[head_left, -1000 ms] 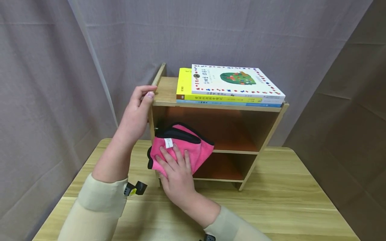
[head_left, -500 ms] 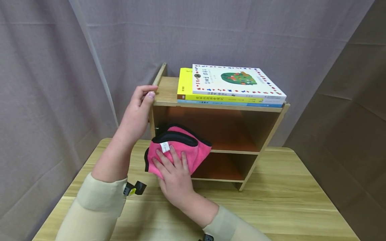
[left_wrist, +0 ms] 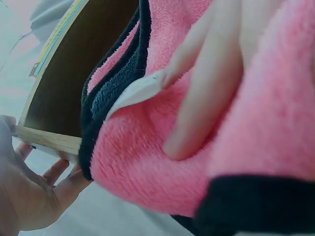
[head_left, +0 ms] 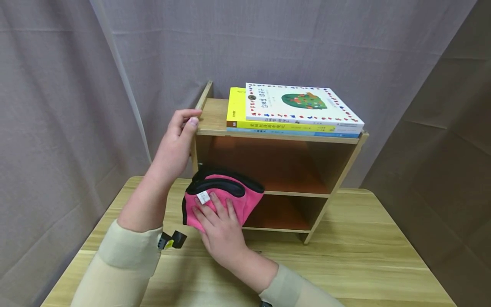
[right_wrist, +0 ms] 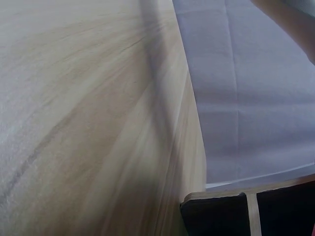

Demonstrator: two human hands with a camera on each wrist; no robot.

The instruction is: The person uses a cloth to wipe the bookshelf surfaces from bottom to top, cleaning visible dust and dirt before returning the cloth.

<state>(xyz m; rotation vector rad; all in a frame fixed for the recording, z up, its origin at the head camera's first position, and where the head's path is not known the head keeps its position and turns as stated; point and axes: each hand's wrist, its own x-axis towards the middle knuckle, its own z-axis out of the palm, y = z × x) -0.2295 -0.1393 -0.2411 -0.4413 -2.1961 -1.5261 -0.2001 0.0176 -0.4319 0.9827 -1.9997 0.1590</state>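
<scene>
The left hand [head_left: 174,147] grips the left side panel [head_left: 194,157] of a wooden shelf unit [head_left: 337,183], near its top. The right hand [head_left: 222,234] presses a pink cloth [head_left: 246,202] with black trim, fingers spread and nearly straight; the cloth covers part of that panel's near edge, lower down. Books [head_left: 307,104] lie stacked on top, toward the right, above 2 compartments. The shelf unit stands on the desk [head_left: 376,256].
</scene>
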